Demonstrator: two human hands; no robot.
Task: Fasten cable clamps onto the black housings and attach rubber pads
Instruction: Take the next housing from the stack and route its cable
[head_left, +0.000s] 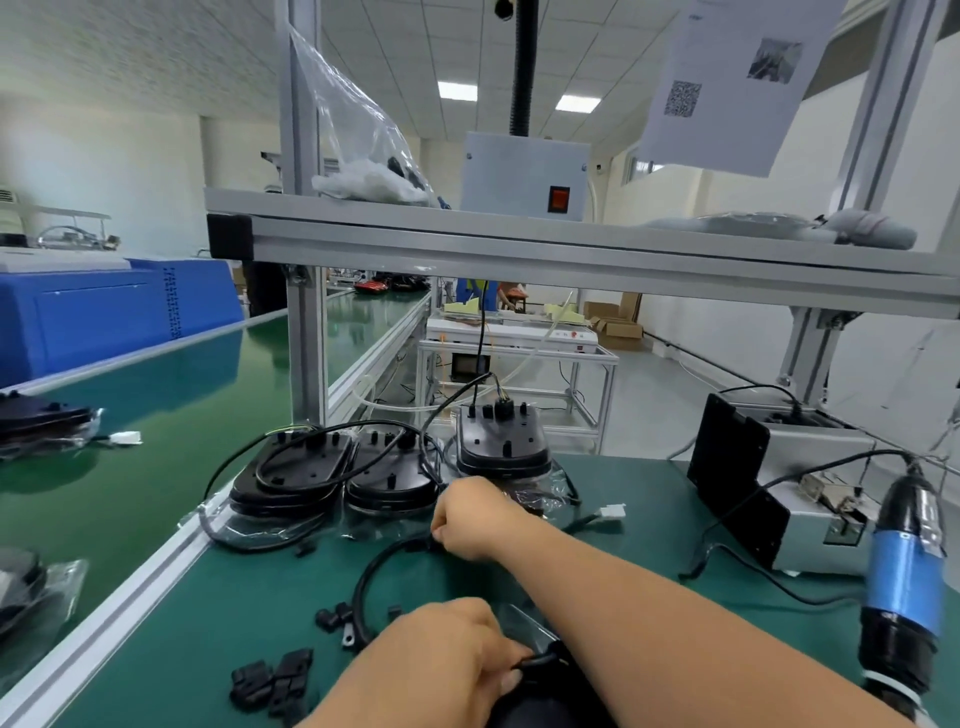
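Item: cable-routing step, clamp not yet fastened. My left hand (441, 660), bottom centre, is clenching round the cable's near end and steadying the black housing (545, 701) at the bottom edge of the frame, most of it hidden. My right hand (470, 519), mid-frame, is pinching the far part of the same cable (363, 577), which is arching across the green worktop (623, 551) between the two. Loose cable clamps (335, 618) are lying just left of the loop, and small black pieces (272, 678), possibly the rubber pads, are sitting lower left. Next move, as I judge it: seating a clamp on the cable, then reaching for the electric screwdriver (906, 566) at right. Stacked housings (291, 467) are crowding the space ahead; the aluminium rail (119, 608) is bounding the left; open worktop is lying between my right forearm and the grey box (821, 499).
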